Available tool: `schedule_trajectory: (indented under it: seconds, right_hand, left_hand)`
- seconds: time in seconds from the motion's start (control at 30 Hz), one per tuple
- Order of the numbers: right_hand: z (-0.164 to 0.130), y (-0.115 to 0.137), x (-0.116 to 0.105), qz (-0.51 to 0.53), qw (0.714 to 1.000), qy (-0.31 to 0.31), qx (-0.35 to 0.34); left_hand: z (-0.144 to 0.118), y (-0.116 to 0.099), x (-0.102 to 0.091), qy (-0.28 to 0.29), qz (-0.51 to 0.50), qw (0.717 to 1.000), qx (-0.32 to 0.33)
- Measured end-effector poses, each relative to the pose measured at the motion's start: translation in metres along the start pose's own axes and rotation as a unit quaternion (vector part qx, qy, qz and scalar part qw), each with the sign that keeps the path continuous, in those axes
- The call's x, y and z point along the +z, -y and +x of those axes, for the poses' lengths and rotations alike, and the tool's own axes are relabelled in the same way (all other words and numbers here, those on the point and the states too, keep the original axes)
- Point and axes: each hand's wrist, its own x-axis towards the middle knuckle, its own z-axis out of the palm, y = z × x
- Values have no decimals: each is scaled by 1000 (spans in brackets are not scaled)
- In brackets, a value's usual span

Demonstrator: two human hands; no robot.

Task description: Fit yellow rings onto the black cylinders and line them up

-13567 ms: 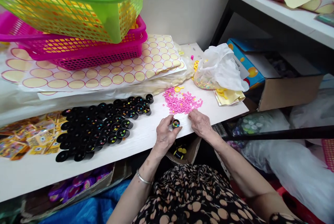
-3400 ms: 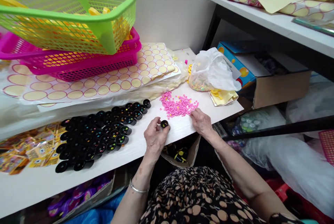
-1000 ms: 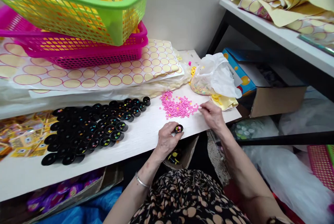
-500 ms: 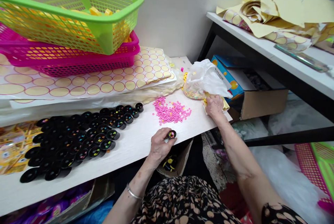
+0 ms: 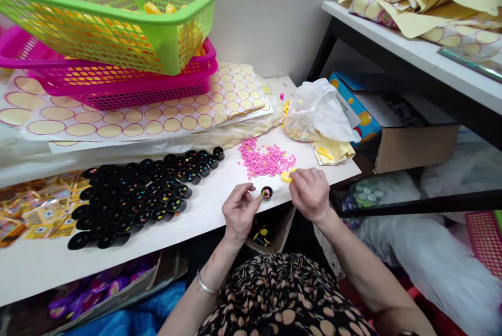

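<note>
My left hand [image 5: 238, 211] pinches a small black cup [image 5: 266, 192] with coloured beads inside, held at the white table's front edge [image 5: 204, 216]. Just right of it, my right hand [image 5: 311, 193] grips a yellow plastic ring [image 5: 286, 176] between its fingertips, close to the cup. A loose pile of pink beads [image 5: 266, 160] lies on the table right behind both hands. To the left, several black cups [image 5: 145, 192] stand in rows, some with coloured beads in them.
Green basket [image 5: 113, 17] stacked on pink baskets [image 5: 129, 82] over sticker sheets [image 5: 157, 116] at the back. A white plastic bag of beads [image 5: 317, 111] and yellow paper [image 5: 333, 150] sit at the table's right end. A cardboard box [image 5: 411, 137] lies beyond. Printed cards [image 5: 35, 210] lie far left.
My right hand went to the yellow paper by the bag and came back beside the cup holding a yellow ring. My left hand kept the cup near the table edge.
</note>
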Motion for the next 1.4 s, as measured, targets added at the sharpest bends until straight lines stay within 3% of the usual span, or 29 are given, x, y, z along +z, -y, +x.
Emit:
schedule_trajectory:
  seconds: [0.07,0.17,0.3,0.47,0.6,0.67,0.8,0.9,1.27,1.4]
  right_hand:
    - [-10,24,-7,34,999,-7,-35]
    - [-22,45,-12,76,994,-17,-74]
    - [-27,52,-19,114,991,3,-72]
    - [-23,47,-26,202,972,112,-40]
    - [-19,43,-24,222,963,146,-39]
    - [-15,41,-21,210,967,141,-24]
    - [-6,39,-14,159,979,125,26]
    - [1,38,-7,119,983,137,36]
    - [7,40,4,71,982,176,14]
    - [8,37,7,99,979,178,31]
  left_hand:
    - [-7,-16,0,-7,-77,993,-94]
    - [-15,-35,4,60,-138,966,-212]
    - [-14,-42,7,76,-148,949,-267]
    - [-10,-36,1,123,-107,947,-276]
    - [-9,-37,2,144,-140,936,-288]
    - [-6,-35,4,118,-160,939,-280]
    - [5,-24,2,4,-119,966,-230]
    - [11,-13,0,-24,-70,974,-213]
    - [13,1,15,74,34,989,-124]
    - [14,5,18,79,58,989,-113]
